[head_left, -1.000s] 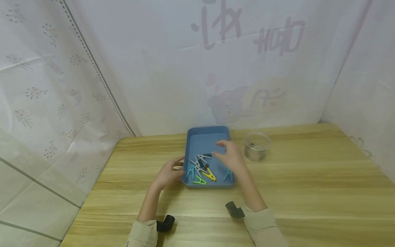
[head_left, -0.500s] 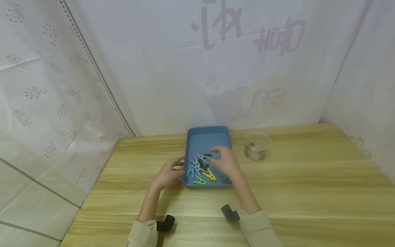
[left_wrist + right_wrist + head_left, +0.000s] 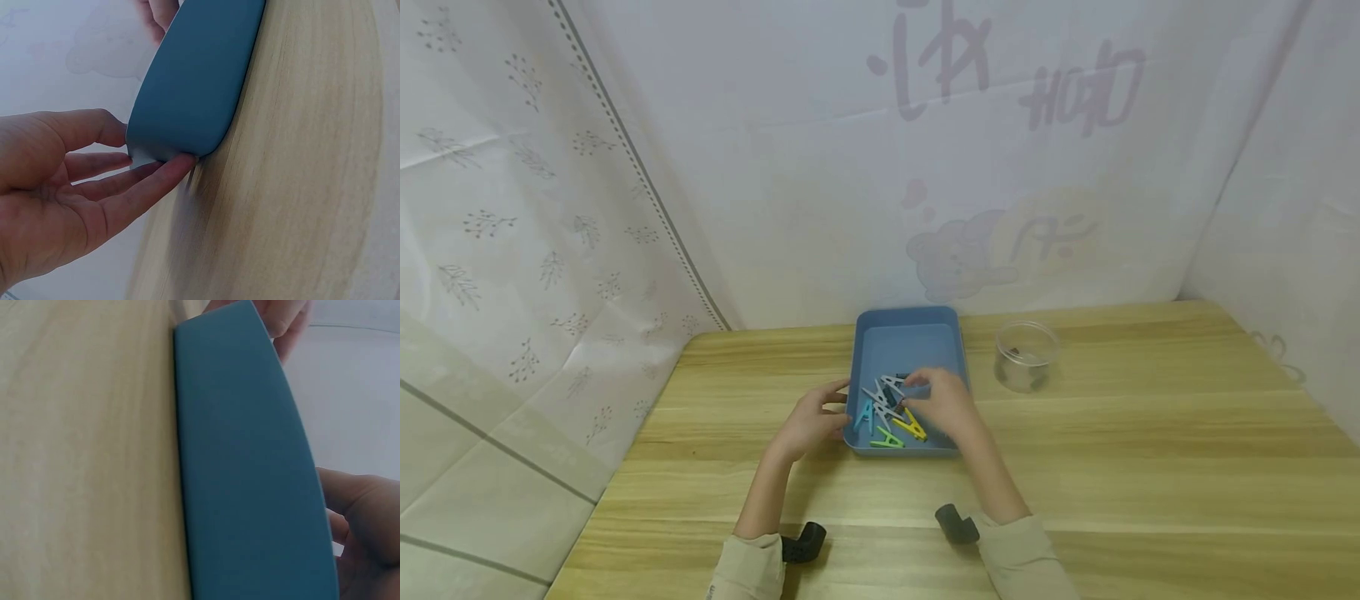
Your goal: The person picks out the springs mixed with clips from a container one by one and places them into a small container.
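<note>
Blue tray: left hand is touching its left side, grip loosely wide; right hand is hanging over clothespins inside, can't tell grip.

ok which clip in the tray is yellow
The yellow clip lies between the green clip and the right hand; no other visible clip is yellow.

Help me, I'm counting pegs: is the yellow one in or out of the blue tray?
In: the head view shows the yellow peg lying within the blue tray, beside the green peg.
</note>
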{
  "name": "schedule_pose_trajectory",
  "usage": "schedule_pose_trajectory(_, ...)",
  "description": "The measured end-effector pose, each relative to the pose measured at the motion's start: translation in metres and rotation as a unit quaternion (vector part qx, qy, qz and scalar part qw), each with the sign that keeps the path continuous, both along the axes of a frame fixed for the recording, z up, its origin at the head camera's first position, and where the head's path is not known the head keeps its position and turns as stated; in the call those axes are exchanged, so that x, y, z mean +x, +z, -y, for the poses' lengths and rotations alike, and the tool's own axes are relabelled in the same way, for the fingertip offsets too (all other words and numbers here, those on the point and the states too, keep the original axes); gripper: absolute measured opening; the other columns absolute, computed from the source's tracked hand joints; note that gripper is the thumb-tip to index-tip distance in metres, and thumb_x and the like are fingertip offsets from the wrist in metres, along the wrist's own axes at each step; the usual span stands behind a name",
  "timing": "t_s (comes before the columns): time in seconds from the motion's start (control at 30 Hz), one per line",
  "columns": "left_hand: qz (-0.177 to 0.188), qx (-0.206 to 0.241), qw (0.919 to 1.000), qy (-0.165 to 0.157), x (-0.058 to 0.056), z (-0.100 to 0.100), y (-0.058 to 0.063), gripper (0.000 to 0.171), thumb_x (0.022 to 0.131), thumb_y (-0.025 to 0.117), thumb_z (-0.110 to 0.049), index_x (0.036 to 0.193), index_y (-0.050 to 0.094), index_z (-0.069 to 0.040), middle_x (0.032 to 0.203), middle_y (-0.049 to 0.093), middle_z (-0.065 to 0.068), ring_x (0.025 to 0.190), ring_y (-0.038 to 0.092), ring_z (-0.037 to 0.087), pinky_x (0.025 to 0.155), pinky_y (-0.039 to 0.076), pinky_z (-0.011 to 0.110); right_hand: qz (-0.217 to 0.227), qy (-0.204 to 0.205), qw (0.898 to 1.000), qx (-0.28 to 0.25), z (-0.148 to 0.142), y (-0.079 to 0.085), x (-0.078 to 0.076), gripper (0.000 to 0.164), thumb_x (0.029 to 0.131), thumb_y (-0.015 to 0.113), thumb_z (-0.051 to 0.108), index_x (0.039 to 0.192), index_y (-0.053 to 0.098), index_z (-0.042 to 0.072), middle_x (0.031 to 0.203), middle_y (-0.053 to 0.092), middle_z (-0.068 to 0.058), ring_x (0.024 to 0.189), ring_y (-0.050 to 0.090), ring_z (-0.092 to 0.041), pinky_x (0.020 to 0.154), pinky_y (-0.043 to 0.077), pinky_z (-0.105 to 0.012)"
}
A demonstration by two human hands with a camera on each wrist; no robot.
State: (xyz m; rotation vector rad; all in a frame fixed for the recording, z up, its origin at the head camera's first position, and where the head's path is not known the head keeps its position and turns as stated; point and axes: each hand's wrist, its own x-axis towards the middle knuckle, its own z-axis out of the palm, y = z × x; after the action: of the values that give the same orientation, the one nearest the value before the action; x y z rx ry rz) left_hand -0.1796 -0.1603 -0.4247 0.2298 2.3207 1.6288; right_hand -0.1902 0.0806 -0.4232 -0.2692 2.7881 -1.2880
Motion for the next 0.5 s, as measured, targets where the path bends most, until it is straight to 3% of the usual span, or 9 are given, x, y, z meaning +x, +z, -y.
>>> schedule_pose_trajectory(0.3,0.0,0.001,1.0,0.001,-0.001,-0.001,-0.002,0.065,0.097,0.058,0.006,0.159,0.038,0.007,0.144,0.053,0.037,0.121,0.067,0.047,0.081,0.066,0.043,0.01,0.007,1.0,0.008,0.003,-0.008,-0.001,0.024,0.093,0.077,0.005,0.116,0.076,0.003,0.125,0.07,-0.021,0.122,0.063,-0.043,0.102,0.054,-0.059)
schedule_pose_trajectory(0.5,0.002,0.003,1.0,0.0,-0.001,0.0,-0.001,0.066,0.097,0.058,0.006,0.159,0.038,0.007,0.144,0.054,0.037,0.119,0.069,0.046,0.081,0.066,0.044,-0.001,0.004,1.0,0.027,0.007,-0.013,-0.002,0.021,0.09,0.079,0.003,0.111,0.078,0.004,0.12,0.073,-0.018,0.101,0.067,-0.031,0.083,0.058,-0.045)
